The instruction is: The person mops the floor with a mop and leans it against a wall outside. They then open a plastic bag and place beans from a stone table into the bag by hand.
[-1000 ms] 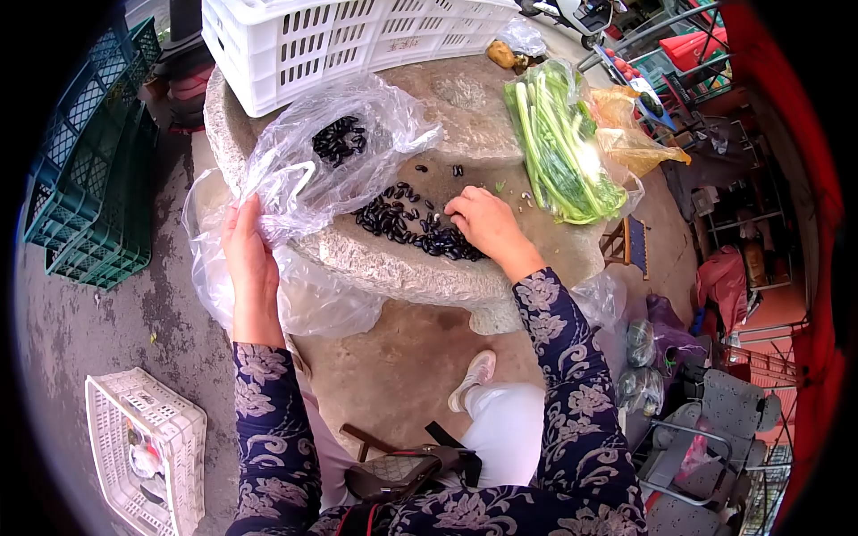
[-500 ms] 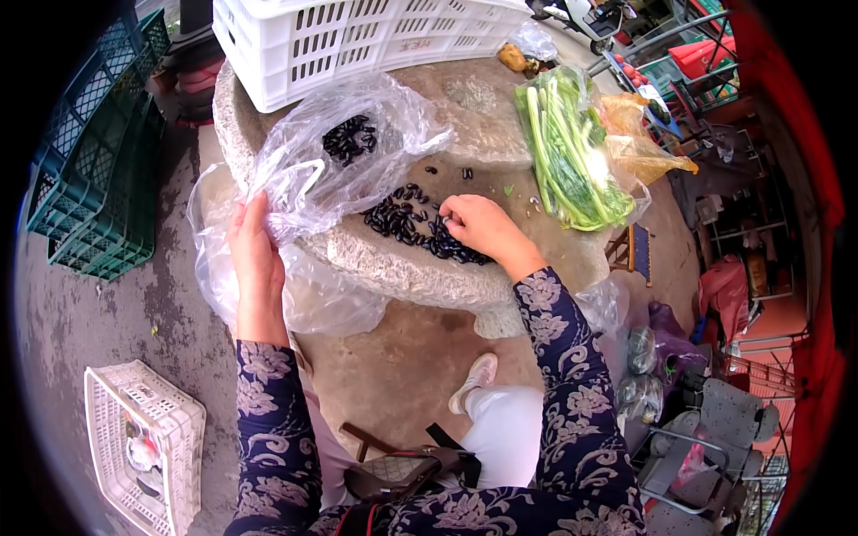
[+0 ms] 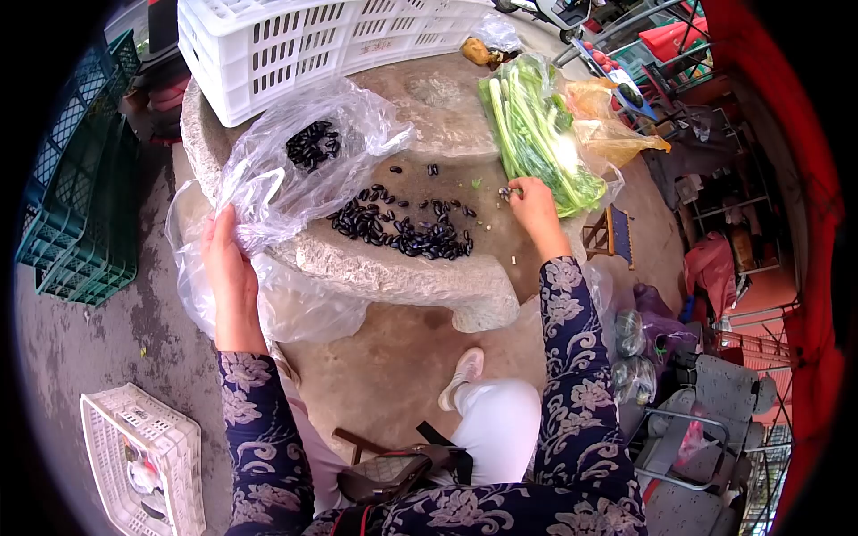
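My left hand is closed on the edge of a clear plastic bag, which lies spread on a stone slab. Inside the bag is a clump of glossy black beans. More loose black beans lie scattered on the slab between my hands. My right hand is at the slab's right side, fingertips pinched together beside small pale scraps. Whatever those fingers hold is too small to name. Just beyond them lies a bag of leafy green stalks.
A white plastic crate stands at the slab's back left. An orange plastic bag adjoins the greens. Green crates are stacked at far left, another white crate sits on the ground, and a small stool stands right of the slab.
My right hand has moved from the loose bean pile rightward to the pale scraps beside the greens. My left hand still grips the bag. The view has shifted slightly.
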The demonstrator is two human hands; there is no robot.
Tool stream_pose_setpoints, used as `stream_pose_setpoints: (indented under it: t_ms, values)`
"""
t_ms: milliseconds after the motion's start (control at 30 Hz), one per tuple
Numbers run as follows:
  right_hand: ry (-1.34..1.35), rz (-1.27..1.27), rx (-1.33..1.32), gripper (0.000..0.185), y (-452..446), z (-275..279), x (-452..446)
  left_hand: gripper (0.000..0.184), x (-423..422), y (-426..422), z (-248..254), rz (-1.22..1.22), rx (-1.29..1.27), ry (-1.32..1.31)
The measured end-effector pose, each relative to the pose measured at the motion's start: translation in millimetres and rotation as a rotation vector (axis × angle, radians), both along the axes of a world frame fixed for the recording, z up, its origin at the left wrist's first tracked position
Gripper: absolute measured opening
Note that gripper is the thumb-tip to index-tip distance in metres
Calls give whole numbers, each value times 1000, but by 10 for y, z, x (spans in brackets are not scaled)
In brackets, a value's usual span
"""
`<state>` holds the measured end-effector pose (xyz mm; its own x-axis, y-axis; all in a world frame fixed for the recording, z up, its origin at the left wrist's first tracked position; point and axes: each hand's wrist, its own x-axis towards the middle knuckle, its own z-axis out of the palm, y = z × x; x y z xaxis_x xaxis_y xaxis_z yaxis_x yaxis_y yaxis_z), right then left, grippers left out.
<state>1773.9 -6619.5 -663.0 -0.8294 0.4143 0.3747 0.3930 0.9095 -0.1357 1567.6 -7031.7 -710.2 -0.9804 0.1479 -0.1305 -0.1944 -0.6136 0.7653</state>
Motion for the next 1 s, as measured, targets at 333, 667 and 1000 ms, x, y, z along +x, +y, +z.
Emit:
stream_pose_setpoints:
  t_ms: [333,667,1000]
  values:
    - [-229,-24,-610,32,-544,-133,-269,21,67,41,126,13,41,-4]
    - [-374,154,-1054,23,-1085,194,-547,22,32,9,57,14,-4,27]
    - [-443,-8,-440,58,-1143,51,-33,21,74,18,141,18,48,-31]
